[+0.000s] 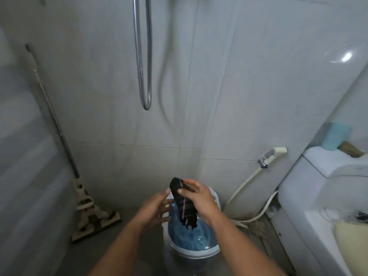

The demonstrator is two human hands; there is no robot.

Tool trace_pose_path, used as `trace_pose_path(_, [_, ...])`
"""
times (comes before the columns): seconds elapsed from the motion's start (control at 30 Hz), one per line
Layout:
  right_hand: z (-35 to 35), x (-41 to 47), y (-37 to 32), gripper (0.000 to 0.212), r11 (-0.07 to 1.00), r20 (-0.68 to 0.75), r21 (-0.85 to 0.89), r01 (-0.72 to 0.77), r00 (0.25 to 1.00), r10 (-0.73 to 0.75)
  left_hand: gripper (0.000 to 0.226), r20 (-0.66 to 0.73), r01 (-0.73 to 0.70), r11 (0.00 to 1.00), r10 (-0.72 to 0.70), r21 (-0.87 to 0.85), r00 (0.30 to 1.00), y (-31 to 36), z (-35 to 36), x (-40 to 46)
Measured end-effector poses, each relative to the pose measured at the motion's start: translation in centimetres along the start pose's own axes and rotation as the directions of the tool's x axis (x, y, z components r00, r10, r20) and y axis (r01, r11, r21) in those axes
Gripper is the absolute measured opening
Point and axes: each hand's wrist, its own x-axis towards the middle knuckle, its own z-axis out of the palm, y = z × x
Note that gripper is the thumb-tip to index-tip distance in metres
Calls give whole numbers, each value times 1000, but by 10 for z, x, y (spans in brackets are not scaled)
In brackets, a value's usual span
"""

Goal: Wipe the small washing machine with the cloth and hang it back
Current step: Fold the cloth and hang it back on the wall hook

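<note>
Right hand: clenched around a dark cloth, fingers wrapped over its upper half, thumb side toward the left.
Left hand: released, fingers spread, held just beside the cloth on its left; whether it is touched cannot be told.
Cloth: dark with thin pale stripes, bunched into a long roll; its long axis is seen running from upper left to lower right, the top end pointed up toward the wall, the loose lower end hung down over the blue lid.
Small washing machine: a round white tub with a translucent blue lid, stood on the floor directly under both hands; the cloth is held above it, contact not discernible.
Mop: leaned against the left wall, its flat head rested on the floor.
Spray hose: hung on the tiled wall at the right.
Larger white machine: placed at the right edge.
Shower hose: looped down the far wall.
</note>
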Motion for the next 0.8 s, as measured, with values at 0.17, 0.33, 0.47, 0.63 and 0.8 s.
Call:
trace_pose_path(0.17, [28, -33, -73, 30, 988, 128, 154, 34, 990, -54, 37, -18, -224, 971, 227, 83, 974, 61, 13, -65])
trace_pose_path(0.33, [41, -60, -135, 51, 992, 178, 27, 127, 976, -130, 21, -134, -405, 907, 418, 116, 898, 109, 12, -112])
trace_pose_path(0.47, [54, -75, -180, 50, 941, 231, -196, 277, 945, -230, 15, -168, -532, 813, 573, 234, 802, 145, 9, -147])
trace_pose_path(0.63, [78, -84, -225, 22, 860, 287, -299, 413, 899, -332, 5, -135, -680, 655, 746, 330, 653, 205, 7, -187])
trace_pose_path(0.8, [113, -71, -273, 38, 803, 329, -283, 525, 839, -433, 13, -102, -740, 549, 824, 389, 558, 273, -29, -218])
